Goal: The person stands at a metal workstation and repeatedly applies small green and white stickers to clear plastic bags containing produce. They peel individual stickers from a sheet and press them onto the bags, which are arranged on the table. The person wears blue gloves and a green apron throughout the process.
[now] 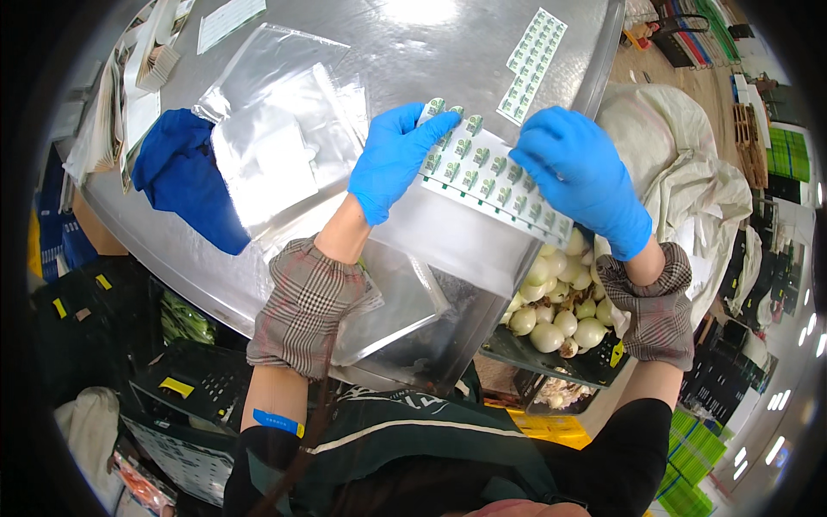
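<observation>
A white sheet of small green-and-white stickers (482,177) is held tilted over the near edge of the metal table. My left hand (383,164), in a blue glove, grips its left end with the thumb on top. My right hand (586,168), gloved the same way, hovers at the sheet's right end with fingers curled together; whatever is between them is hidden. Below the sheet lies white paper (452,228). A second, longer sticker sheet (536,65) rests farther back on the table.
Clear plastic bags (276,146) and a blue cloth (194,172) lie on the metal table (405,52) to the left. A crate of peeled onions (556,314) stands below on the right, beside a whitish sack (655,138). Dark crates (185,379) stand lower left.
</observation>
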